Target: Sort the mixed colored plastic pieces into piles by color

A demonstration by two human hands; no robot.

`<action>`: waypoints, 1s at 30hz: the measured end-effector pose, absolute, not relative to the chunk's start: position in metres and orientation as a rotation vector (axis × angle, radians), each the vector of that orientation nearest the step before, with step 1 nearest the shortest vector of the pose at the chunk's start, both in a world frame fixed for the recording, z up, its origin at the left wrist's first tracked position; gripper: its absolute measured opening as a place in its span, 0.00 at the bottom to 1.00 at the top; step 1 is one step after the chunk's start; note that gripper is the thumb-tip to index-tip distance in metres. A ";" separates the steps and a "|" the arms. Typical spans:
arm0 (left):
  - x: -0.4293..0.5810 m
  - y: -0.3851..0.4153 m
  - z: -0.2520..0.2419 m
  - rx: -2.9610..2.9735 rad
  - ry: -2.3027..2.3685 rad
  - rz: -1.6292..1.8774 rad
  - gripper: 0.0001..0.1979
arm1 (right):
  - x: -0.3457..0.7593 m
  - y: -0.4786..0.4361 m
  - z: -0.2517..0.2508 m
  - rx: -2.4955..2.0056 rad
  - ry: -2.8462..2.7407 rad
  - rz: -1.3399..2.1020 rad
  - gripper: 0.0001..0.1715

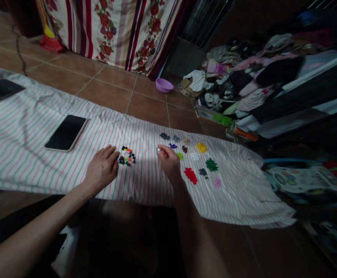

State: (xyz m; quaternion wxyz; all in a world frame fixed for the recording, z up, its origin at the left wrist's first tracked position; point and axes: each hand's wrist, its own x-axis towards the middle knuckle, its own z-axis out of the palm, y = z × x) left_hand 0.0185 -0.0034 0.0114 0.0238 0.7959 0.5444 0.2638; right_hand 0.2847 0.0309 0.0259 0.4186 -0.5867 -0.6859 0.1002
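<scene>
Head view: cloth (145, 181) stretched left to right, near edge under the forearms (187, 216), far edge against floor tiles (113, 90). Left hand (102, 164) flat, palm down, just beside the mixed pile (132, 156). Right hand (170, 160) pinched narrow on a white piece (158, 149), near the colour piles (211, 165); open room between there and the mixed pile. Red pile (191, 175) slanting, long axis from upper left to lower right. White piece too small to tell direction or axis.

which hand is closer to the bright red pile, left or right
Right. The right hand is just left of the bright red pile; the left hand is much farther left, beyond the mixed-colour pieces.
</scene>
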 end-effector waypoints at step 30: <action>0.018 -0.003 0.009 2.474 1.679 0.801 0.17 | 0.435 0.019 0.019 -2.164 -1.065 -0.180 0.22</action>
